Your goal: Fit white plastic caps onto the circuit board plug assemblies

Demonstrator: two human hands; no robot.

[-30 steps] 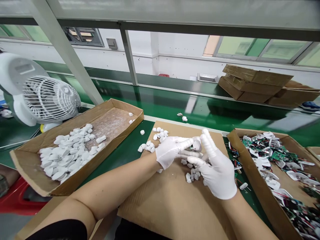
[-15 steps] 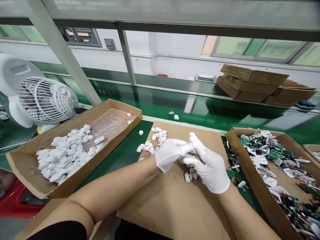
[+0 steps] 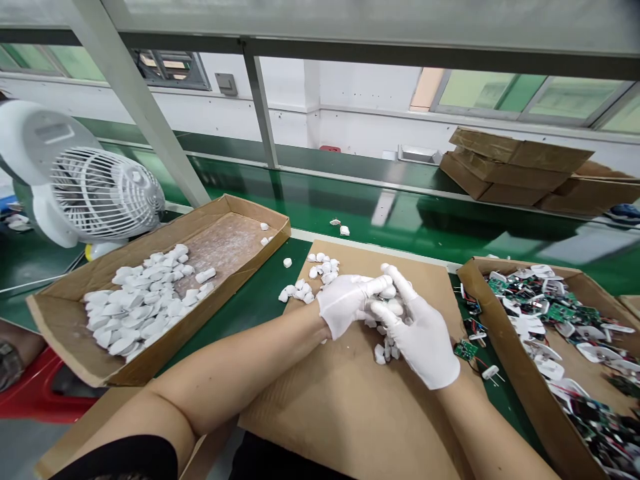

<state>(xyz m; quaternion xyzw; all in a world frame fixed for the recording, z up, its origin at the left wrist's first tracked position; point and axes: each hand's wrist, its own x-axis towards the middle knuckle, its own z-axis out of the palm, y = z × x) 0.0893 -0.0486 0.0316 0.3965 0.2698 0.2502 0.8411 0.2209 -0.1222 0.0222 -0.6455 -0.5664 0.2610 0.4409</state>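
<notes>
My left hand [image 3: 350, 301], in a white glove, meets my right hand [image 3: 417, 327] above a cardboard sheet [image 3: 340, 407]. Small white pieces [image 3: 393, 301] show between the gloved fingers; the fingers of my right hand are curved round them, and my left fingertips touch them. Below my right hand, more white pieces [image 3: 384, 351] lie on the sheet, partly hidden by it. Behind my left wrist is another group of white pieces [image 3: 326, 267]. The exact grip of my left fingers is partly hidden.
A cardboard tray [image 3: 250, 267] of white pieces stands at left, near a white fan [image 3: 107, 193]. At right, a second tray [image 3: 505, 353] holds circuit boards and white parts. Loose boards [image 3: 466, 349] lie beside it. Boxes [image 3: 520, 160] sit on the back shelf.
My hands have parted slightly at the fingers, and white pieces between them now show more. The whole view has shifted slightly, moving the trays and fan rightward in the picture.
</notes>
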